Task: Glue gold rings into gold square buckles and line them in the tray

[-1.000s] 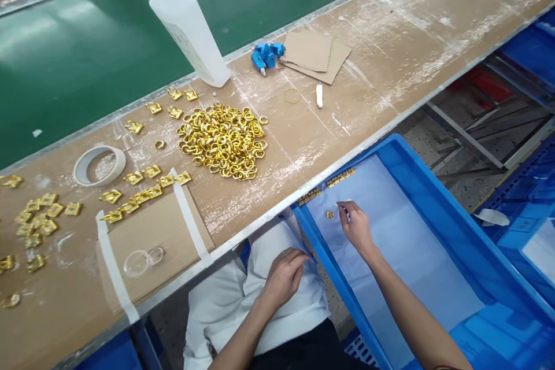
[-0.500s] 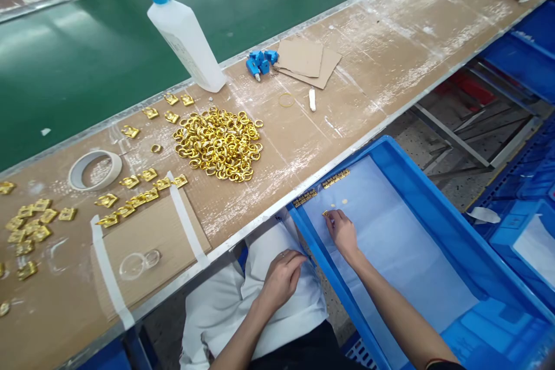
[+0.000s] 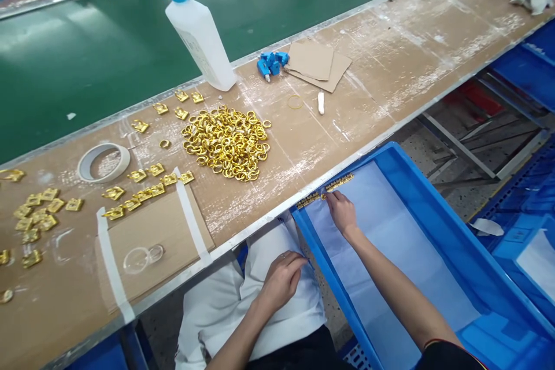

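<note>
My right hand (image 3: 341, 213) reaches into the blue tray (image 3: 437, 219), its fingertips pinching a small gold piece (image 3: 323, 197) close to the gap between two short rows. The left row of gold pieces (image 3: 307, 200) and the right row of gold pieces (image 3: 340, 182) lie along the tray's far end on a pale liner sheet (image 3: 390, 243). Resting on the white-clothed thigh is my left hand (image 3: 281, 278), fingers curled together, with nothing visible in it.
On the cardboard-covered bench are a heap of gold rings (image 3: 228, 141), several gold square pieces (image 3: 156, 189), a tape roll (image 3: 104, 163), a white bottle with blue nozzle (image 3: 202, 40), blue parts (image 3: 271, 62) and cardboard scraps (image 3: 318, 63). A taped cardboard pad (image 3: 151, 225) holds clear round shapes.
My right hand has moved toward the tray's far end, bringing the gold piece up to the rows. My left hand stays on the thigh. The view has shifted slightly.
</note>
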### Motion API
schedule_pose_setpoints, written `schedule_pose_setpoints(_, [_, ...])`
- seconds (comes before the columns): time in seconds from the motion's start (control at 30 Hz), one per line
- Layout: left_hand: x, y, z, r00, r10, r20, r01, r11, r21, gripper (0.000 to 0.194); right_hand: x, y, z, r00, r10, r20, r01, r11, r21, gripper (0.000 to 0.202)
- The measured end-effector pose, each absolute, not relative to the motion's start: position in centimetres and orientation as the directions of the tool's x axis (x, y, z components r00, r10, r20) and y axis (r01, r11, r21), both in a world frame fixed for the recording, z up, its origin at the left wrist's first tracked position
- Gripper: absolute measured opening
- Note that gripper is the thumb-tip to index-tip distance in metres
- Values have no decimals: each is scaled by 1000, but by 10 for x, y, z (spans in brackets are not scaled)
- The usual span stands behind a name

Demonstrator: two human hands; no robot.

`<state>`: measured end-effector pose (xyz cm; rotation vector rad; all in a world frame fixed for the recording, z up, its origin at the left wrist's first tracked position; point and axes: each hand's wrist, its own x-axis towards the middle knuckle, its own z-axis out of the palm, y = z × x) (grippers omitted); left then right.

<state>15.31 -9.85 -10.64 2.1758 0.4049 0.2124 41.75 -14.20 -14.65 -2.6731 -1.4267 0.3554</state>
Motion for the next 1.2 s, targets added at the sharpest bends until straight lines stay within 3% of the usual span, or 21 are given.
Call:
schedule_pose_setpoints(0.43, [153, -100, -107, 930, 367, -18, 229, -541, 809, 35, 416, -130, -146, 538, 816, -212, 816, -567, -111, 24])
schedule_pose_setpoints(1.2, [154, -100, -108, 931, 364, 0, 212, -544, 812, 36, 415, -123, -157, 593, 787, -168, 781, -614, -118, 22])
